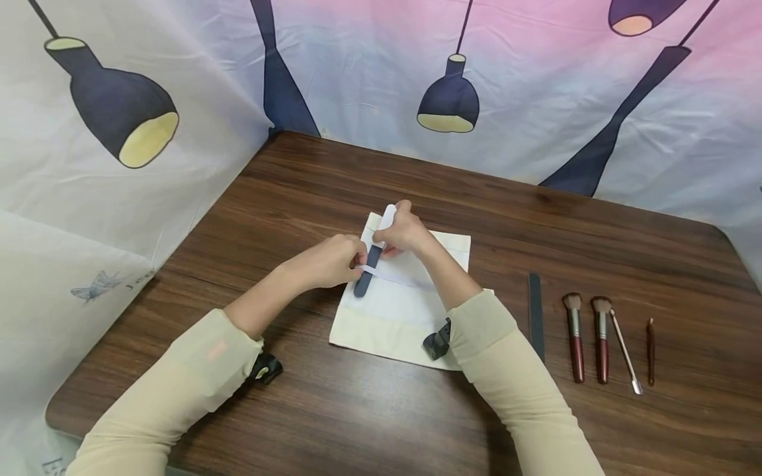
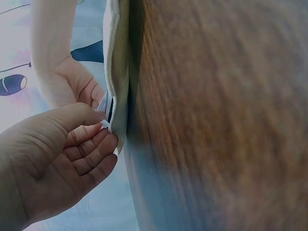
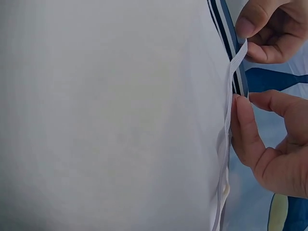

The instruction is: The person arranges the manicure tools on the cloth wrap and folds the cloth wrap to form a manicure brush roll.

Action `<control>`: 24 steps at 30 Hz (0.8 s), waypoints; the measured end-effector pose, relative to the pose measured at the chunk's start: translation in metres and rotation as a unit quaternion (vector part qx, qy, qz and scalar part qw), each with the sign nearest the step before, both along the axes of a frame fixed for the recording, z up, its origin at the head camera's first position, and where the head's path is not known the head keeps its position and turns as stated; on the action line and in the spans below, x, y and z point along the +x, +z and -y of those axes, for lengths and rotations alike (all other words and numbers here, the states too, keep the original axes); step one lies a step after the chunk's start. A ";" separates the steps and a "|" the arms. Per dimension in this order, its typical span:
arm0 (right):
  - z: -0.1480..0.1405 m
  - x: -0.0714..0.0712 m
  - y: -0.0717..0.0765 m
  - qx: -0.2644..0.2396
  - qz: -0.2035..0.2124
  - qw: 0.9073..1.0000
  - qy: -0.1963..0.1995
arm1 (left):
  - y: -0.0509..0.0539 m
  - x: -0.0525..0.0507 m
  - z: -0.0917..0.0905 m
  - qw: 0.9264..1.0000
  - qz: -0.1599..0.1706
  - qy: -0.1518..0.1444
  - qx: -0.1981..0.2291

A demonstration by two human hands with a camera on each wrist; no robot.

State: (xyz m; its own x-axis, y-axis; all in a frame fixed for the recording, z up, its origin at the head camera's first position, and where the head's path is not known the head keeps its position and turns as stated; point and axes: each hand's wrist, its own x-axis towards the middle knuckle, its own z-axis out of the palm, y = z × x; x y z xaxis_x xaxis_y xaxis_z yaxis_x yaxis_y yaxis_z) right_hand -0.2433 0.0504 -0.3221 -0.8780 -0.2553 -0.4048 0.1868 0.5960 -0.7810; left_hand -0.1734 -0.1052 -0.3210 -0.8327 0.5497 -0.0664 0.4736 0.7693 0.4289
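A white and cream cloth (image 1: 405, 311) lies on the table under both hands, with a thin white elastic band (image 3: 238, 57) across it. My left hand (image 1: 333, 261) pinches this band between thumb and fingers at the cloth's left side, lifting it a little. With thumb and fingers my right hand (image 1: 406, 230) grips a nail file (image 1: 368, 272), dark grey at its near end and white at its far end. The file lies slantwise along the cloth's left part, its dark portion passing by the band. In the right wrist view its edge looks layered; I cannot tell whether files are stacked.
To the right on the brown wooden table (image 1: 309, 396) lie another dark nail file (image 1: 536, 314), two makeup brushes (image 1: 575, 344) with red handles, a slim metal-tipped tool (image 1: 625, 354) and a short dark-red stick (image 1: 651, 350). Printed fabric (image 1: 369, 86) hangs behind the table.
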 end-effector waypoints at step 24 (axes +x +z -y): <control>0.002 0.014 -0.004 -0.015 0.052 0.997 0.062 | -0.004 -0.002 0.002 1.000 -0.011 -0.010 0.012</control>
State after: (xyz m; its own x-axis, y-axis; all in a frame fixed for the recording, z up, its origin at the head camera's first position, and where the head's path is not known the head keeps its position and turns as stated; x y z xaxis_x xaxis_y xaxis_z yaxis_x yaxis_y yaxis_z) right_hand -0.2289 0.0488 -0.3264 -0.7928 -0.3729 -0.4822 0.1929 0.5968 -0.7788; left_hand -0.1759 -0.1068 -0.3246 -0.8230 0.5671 -0.0341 0.4980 0.7490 0.4370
